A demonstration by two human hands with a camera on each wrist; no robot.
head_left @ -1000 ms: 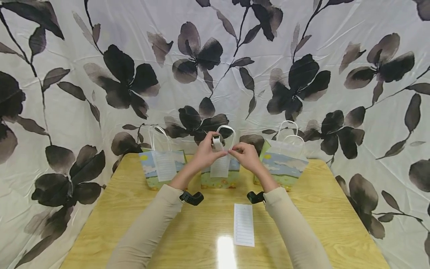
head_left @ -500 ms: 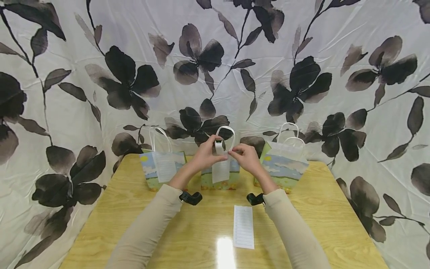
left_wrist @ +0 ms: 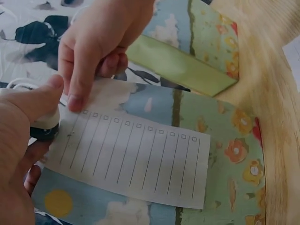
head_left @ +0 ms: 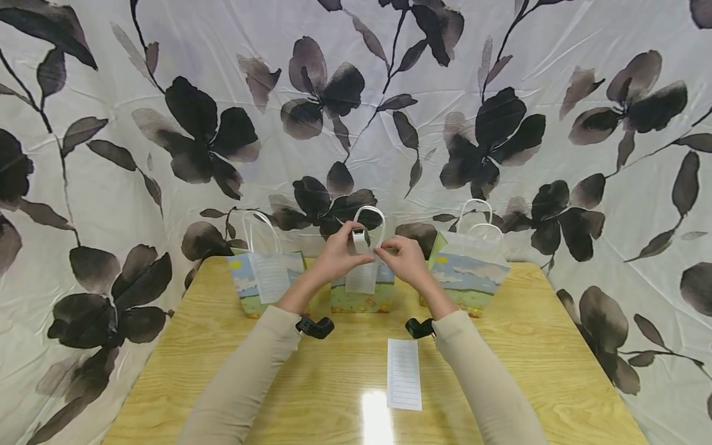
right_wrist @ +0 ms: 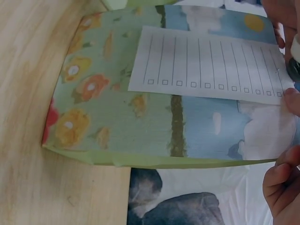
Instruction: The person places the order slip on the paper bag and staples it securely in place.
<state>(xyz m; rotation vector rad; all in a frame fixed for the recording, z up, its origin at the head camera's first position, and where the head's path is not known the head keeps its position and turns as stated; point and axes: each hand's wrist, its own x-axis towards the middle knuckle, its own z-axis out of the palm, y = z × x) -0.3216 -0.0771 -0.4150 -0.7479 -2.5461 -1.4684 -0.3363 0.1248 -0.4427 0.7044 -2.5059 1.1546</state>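
Note:
My left hand (head_left: 336, 256) grips a small white-and-black device (head_left: 361, 240) at the top edge of the middle paper gift bag (head_left: 361, 305). Its dark end sits over the top of a lined checklist slip (left_wrist: 129, 152), which hangs against the bag's front. Opposite, my right hand (head_left: 407, 258) pinches the slip's upper corner at the bag's rim. Small checkboxes and ruled lines show on the slip. Clouds, a yellow sun and flowers are printed on the bag; its white handle (head_left: 381, 217) rises behind the hands. Fingers partly hide the device.
To the left stands a matching gift bag (head_left: 245, 287) with a slip (head_left: 271, 278) on its front. A third gift bag (head_left: 473, 278) stands right. Another checklist slip (head_left: 404, 374) lies on the wooden table (head_left: 311, 395). A floral cloth (head_left: 389, 142) hangs behind.
The slip's lower end swung slightly down, then back up. Both hands stay nearly in place, keeping hold of the device and the slip.

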